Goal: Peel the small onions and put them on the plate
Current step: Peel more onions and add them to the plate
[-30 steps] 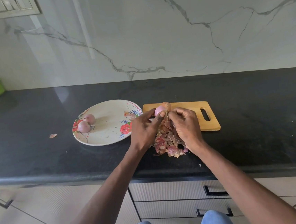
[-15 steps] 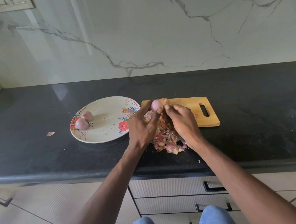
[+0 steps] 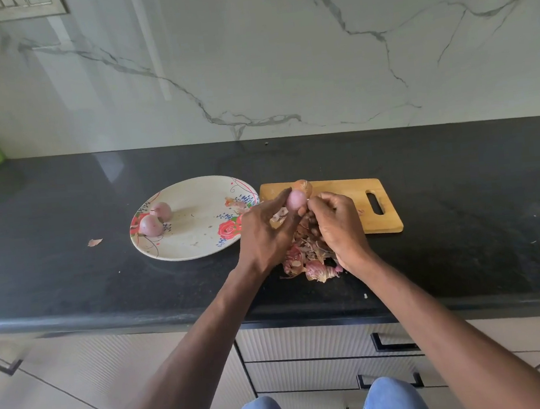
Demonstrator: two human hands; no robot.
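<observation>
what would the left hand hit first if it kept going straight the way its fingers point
The left hand points up and to the right, away from the person, holding the peeled onion. Straight on, it would probably first meet the unpeeled onion on the cutting board, though depth is unclear.

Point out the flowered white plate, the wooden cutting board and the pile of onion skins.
Flowered white plate [image 3: 198, 231], head view, bare centre.
Wooden cutting board [image 3: 339, 188], head view, bare top surface.
Pile of onion skins [image 3: 304, 262], head view, middle of heap.

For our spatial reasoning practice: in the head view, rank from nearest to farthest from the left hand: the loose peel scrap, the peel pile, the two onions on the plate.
From the left hand:
1. Peel pile, just right.
2. Two peeled onions, on the plate's left side.
3. Loose peel scrap, on the counter beyond the plate.
</observation>
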